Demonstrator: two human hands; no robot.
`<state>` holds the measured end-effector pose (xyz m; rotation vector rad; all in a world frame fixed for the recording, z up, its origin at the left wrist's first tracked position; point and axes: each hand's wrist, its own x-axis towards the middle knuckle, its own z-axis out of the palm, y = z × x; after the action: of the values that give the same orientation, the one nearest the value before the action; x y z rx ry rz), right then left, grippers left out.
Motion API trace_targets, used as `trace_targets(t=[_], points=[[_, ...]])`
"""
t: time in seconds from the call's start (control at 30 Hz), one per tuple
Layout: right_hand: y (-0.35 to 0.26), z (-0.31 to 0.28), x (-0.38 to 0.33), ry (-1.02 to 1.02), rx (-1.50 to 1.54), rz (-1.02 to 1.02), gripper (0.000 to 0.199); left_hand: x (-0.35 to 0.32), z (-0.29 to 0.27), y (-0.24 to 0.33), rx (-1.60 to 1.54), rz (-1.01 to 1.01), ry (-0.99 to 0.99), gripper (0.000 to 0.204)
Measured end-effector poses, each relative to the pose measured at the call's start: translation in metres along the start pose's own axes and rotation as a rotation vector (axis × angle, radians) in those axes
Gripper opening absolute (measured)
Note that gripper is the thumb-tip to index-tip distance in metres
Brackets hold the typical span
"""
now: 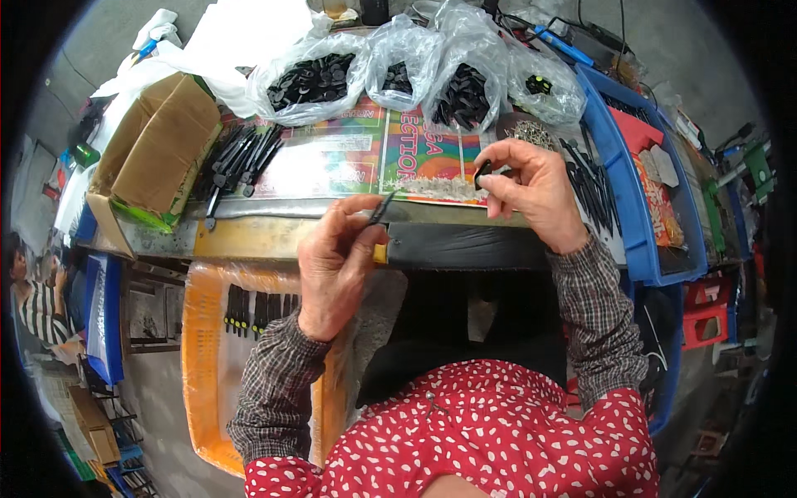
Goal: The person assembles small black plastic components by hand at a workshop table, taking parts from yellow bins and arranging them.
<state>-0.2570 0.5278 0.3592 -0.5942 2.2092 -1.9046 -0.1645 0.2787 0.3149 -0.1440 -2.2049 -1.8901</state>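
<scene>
- I see both hands at work over the near edge of the desk [274,237], apart from each other.
- The left hand [332,264] is nearly closed, thumb and fingertips pinching a slim black strip [380,209] that points up and to the right.
- The right hand [527,184] pinches a small black piece [482,174] between thumb and forefinger, other fingers loosely bent; I cannot tell the piece's exact shape.
- Strip and piece are both held up in front of a colourful printed sheet [332,171] on the desk, not touching each other.
- Beneath the right hand I make out a scatter of pale bits [448,190]; just beyond it, a heap of small metal parts [531,131].
- Along the far side, clear plastic bags [413,46] hold loose black parts [465,93].
- On my left, a bundle of black sticks [241,162] lies beside an open cardboard box [162,149].
- On my right, long black rods [586,187] lie next to a blue tray [641,253].
- Below the desk, an orange basket [202,365] holds a row of black handles [261,309].
</scene>
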Motion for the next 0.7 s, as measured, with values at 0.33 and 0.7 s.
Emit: trace_targets(t=[0.33, 0.7], points=[[0.007, 0.022, -0.053, -0.038, 0.226, 0.052, 0.019, -0.023, 0.066, 0.012, -0.594, -0.185, -0.075, 0.025], [0.016, 0.03, -0.077, 0.038, 0.205, -0.014, 0.015, -0.038, 0.074, 0.009, -0.651, -0.234, -0.086, 0.026]])
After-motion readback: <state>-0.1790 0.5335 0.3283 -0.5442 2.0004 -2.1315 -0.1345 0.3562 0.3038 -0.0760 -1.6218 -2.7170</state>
